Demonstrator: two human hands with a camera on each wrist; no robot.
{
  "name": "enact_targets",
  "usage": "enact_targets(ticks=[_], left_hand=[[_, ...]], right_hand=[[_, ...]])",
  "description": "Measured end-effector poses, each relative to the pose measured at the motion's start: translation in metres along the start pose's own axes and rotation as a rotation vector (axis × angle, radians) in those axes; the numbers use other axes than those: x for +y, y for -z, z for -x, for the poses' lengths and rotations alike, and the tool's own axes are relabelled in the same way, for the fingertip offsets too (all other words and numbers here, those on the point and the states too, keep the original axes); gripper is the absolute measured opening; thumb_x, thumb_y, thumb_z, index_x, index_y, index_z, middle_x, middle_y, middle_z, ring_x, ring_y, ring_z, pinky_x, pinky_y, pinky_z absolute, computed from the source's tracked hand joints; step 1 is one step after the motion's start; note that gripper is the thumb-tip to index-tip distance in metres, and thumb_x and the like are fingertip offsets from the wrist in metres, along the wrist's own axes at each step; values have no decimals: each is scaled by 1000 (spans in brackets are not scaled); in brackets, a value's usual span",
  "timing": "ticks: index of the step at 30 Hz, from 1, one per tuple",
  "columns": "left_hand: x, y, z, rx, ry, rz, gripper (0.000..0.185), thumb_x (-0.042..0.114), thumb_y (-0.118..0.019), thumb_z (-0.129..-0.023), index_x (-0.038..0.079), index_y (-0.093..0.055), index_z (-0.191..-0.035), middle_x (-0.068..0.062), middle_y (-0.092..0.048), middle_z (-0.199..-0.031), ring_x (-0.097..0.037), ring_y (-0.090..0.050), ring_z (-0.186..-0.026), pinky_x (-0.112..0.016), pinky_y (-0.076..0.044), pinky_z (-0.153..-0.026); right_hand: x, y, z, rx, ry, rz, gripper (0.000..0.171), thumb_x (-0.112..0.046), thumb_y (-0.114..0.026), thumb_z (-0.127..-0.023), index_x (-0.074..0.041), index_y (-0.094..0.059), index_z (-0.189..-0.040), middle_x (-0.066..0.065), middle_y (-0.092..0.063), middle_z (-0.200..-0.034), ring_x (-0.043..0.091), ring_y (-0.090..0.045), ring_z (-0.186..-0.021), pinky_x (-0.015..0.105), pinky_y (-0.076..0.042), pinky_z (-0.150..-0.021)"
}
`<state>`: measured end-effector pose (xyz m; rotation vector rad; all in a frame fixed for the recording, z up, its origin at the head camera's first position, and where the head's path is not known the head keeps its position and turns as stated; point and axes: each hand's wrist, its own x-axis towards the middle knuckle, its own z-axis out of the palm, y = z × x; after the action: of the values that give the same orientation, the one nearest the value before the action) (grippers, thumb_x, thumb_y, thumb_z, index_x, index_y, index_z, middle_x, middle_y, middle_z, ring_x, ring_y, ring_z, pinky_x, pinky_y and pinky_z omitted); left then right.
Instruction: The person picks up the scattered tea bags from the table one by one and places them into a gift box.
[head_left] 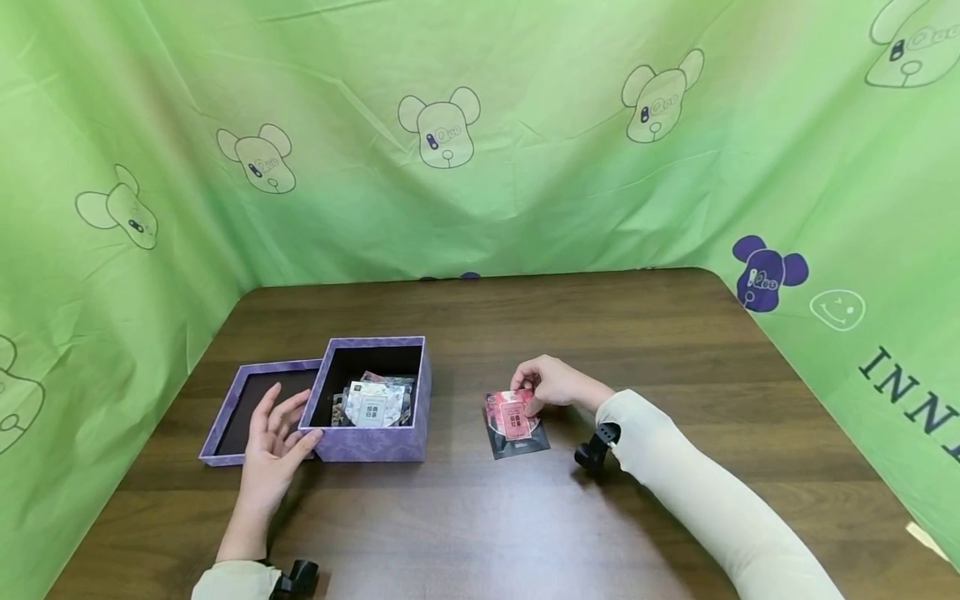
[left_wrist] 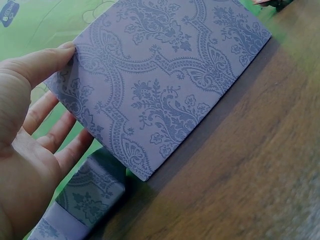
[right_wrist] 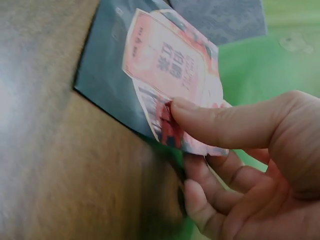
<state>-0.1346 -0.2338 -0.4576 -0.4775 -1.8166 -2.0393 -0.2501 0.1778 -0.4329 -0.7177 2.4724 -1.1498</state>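
Observation:
My right hand (head_left: 553,384) pinches the upper right edge of a red and black tea sachet (head_left: 514,423) between thumb and fingers. In the right wrist view the thumb (right_wrist: 225,120) lies across its printed face, the other fingers behind. The sachet lies at a slant, its lower edge close to the table. On the left stands an open purple patterned box (head_left: 371,444) holding several sachets (head_left: 372,406), a pale one on top. My left hand (head_left: 273,446) touches the box's front left corner, thumb on the front edge and loosely extended fingers along the left side.
A purple box lid (head_left: 225,425) lies upturned on the table, left of the box and partly hidden by it and the left hand. The brown wooden table (head_left: 480,525) meets green printed cloth (head_left: 525,225) at its back and sides.

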Motion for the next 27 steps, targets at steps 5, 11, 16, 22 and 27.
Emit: enact_targets(ticks=[5,11,16,22,27], left_hand=[[1,-1,0,1,11,-19,83,-30,-52,-83,6,-24,-152,7,-60,-131,-6,-54,-120,-18,-43,-90],[1,0,-1,7,14,-26,83,-30,-52,-83,6,-24,-152,8,-60,-131,-6,-54,-120,-18,-44,-90],[0,0,-1,1,6,-13,83,-31,-51,-82,6,-24,-152,7,-60,-131,-7,-54,-120,-18,-44,-90],[-1,0,-1,-2,3,-13,83,-31,-51,-82,3,-23,-152,6,-60,-131,-7,-54,-120,-18,-45,-90],[-1,1,-1,-1,5,-11,83,-31,-51,-82,5,-23,-152,7,-60,-131,-7,-54,-120,-18,-45,-90]], right_hand=[[2,8,0,-1,-21,-79,30,20,-72,-62,8,-72,-90,-2,-56,-70,11,-51,-69,23,-44,-62],[3,14,0,-11,-159,-192,36,24,-63,-66,14,-71,-99,3,-56,-72,11,-56,-62,30,-56,-57],[5,16,0,-2,-188,-214,34,24,-66,-68,15,-70,-100,3,-56,-72,10,-56,-61,29,-56,-58],[4,19,1,0,-193,-274,36,26,-63,-67,18,-67,-102,3,-55,-71,10,-57,-61,26,-55,-56],[1,23,0,-8,-210,-317,37,26,-60,-69,20,-66,-105,4,-58,-73,11,-58,-62,26,-55,-56]])
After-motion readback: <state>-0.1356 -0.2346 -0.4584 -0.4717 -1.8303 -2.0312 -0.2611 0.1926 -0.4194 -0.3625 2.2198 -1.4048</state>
